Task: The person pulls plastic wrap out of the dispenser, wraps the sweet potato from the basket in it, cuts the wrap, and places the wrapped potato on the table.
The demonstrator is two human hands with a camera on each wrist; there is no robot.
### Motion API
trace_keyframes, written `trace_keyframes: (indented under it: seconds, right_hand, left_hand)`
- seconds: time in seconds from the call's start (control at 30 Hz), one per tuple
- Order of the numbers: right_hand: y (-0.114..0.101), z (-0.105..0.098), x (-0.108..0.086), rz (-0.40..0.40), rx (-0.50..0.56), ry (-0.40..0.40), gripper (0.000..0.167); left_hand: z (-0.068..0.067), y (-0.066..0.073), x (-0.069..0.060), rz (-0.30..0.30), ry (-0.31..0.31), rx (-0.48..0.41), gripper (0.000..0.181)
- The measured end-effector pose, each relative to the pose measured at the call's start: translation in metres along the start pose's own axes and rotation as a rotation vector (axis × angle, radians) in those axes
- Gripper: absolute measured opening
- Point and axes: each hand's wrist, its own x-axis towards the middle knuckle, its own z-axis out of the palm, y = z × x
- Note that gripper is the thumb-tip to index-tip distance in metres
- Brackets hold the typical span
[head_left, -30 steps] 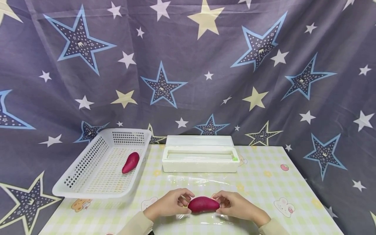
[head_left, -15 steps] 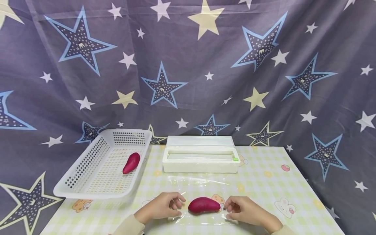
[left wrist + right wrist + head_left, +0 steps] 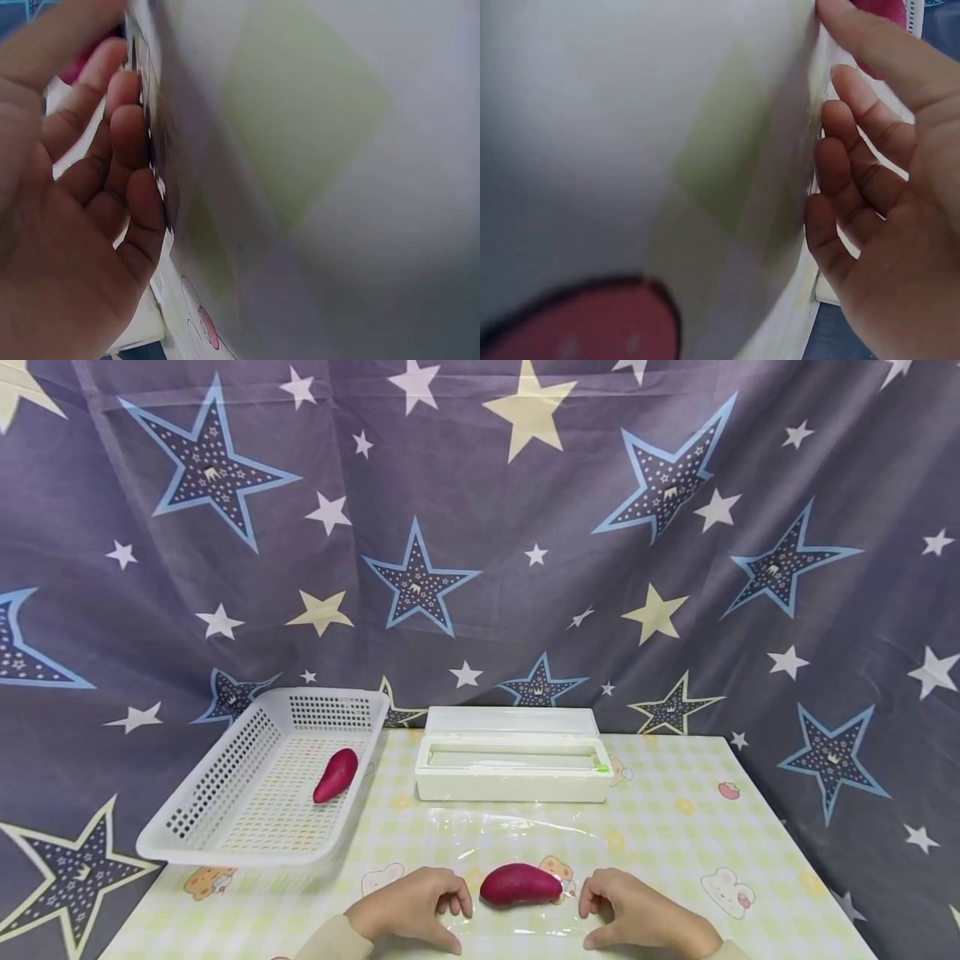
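The fingers (image 3: pixel 129 139) of the left hand (image 3: pixel 416 902) are loosely bent, one beside the next, with the thumb held well apart from them and nothing gripped between. The fingers (image 3: pixel 832 161) of the right hand (image 3: pixel 641 910) mirror this, relaxed and slightly curled, the thumb spread away and the grasp released. In both wrist views the fingertips come right down by the surface (image 3: pixel 675 827); whether they press on it or on the sheet of clear, shiny plastic film (image 3: pixel 510 839) lying there cannot be told. Between the two hands, touching neither, a smooth magenta sweet-potato-shaped piece (image 3: pixel 521 885) lies lengthwise on the film. Beyond the film stands a long white rectangular box (image 3: pixel 512 787), its pale lid (image 3: pixel 510 720) tipped back and a small bright green tab (image 3: pixel 601 768) near its right end. Off to the left sits a white perforated plastic basket (image 3: pixel 251 858), with a second magenta piece (image 3: pixel 335 775) inside, near its right wall. The surface wears a pale green-and-white checked cover with cartoon prints, and behind everything hangs a dark purple-grey star-patterned cloth (image 3: pixel 480 568).
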Motion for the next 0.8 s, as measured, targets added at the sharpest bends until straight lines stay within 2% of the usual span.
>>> trace_keyframes:
  seconds: [0.2,0.33,0.5,0.8]
  right_hand:
    - [0.0024,0.002,-0.0013,-0.017,0.02,-0.007,0.016]
    - [0.0021,0.0022,-0.0021,-0.036,0.0,0.001,0.012]
    - [0.0017,0.0021,-0.0021,-0.041,-0.017,0.015,0.01]
    - [0.0001,0.0013,-0.0006,-0.039,0.014,0.02,0.006]
  left_hand:
    - [0.0019,-0.0003,0.0011,-0.046,0.009,-0.016,0.013]
    - [0.0019,0.0022,0.0006,-0.03,0.023,-0.001,0.005]
    - [0.0016,0.0041,0.0016,-0.042,0.02,-0.025,0.014]
    - [0.0014,0.0069,0.0021,-0.065,0.025,0.05,0.01]
